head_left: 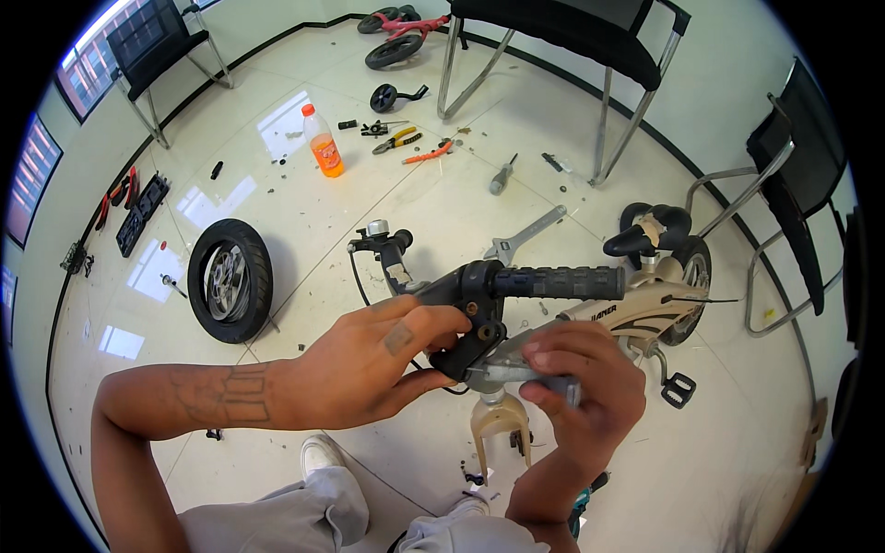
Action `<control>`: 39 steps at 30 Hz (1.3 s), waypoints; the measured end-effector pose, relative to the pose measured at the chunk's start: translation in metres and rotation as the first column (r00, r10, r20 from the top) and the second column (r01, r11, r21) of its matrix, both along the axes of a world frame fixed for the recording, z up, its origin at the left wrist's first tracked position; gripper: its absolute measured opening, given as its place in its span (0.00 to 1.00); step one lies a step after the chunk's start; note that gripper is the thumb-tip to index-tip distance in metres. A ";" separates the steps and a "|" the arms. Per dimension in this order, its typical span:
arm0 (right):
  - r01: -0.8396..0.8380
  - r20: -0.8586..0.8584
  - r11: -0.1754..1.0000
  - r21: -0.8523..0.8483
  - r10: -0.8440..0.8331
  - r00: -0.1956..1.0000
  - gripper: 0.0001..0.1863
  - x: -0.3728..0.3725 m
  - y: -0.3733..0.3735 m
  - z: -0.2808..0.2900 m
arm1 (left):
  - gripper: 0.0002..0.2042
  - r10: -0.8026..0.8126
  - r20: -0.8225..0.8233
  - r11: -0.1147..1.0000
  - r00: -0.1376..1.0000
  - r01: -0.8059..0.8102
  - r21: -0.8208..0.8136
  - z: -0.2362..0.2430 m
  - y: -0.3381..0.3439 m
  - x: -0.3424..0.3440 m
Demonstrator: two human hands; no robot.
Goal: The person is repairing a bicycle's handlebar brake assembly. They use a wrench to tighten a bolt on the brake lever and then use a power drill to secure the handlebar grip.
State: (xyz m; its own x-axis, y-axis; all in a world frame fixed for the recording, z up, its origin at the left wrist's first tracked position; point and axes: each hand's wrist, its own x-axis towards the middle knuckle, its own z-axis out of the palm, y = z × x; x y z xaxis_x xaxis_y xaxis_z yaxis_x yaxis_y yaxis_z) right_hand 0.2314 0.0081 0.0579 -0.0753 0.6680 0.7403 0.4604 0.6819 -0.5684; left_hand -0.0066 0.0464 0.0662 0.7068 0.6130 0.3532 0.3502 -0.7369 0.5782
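The black brake lever mount (477, 343) sat next to the ribbed grip (560, 282) of the bicycle (636, 320), over the cream fork (499, 417). The left hand (378, 358) pinched it between thumb and fingers, while the right hand (590, 382) gripped a slim grey piece (502, 371) at its lower end. A loose wheel (256, 276) was on the floor (313, 217) to the left.

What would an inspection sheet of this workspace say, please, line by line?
Surface: pale tiled floor, reflecting light.
Job's things: bicycle, its fork without wheel; loose wheel on the floor.
Clutter: pliers, screwdriver, wrench, upright orange bottle.
Grip: left fingers on black clamp; right fingers around grey metal piece, exact kind unclear.
Cables: thin black cable near the bell.
Surroundings: black chair, small red bicycle, window.
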 end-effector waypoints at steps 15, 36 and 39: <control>0.147 -0.187 0.979 0.139 -0.119 0.975 0.14 -0.020 -0.013 -0.029 | 0.31 0.020 0.030 0.991 0.999 -0.024 0.134 0.004 0.001 0.004; 0.214 -0.253 0.942 0.260 -0.148 0.956 0.15 -0.018 -0.003 -0.045 | 0.31 0.038 -0.046 0.996 0.998 -0.034 0.082 0.006 0.003 0.011; 0.178 -0.250 0.945 0.273 -0.109 0.962 0.16 -0.014 0.002 -0.046 | 0.37 0.014 -0.129 0.983 0.992 0.010 0.185 0.030 0.005 0.011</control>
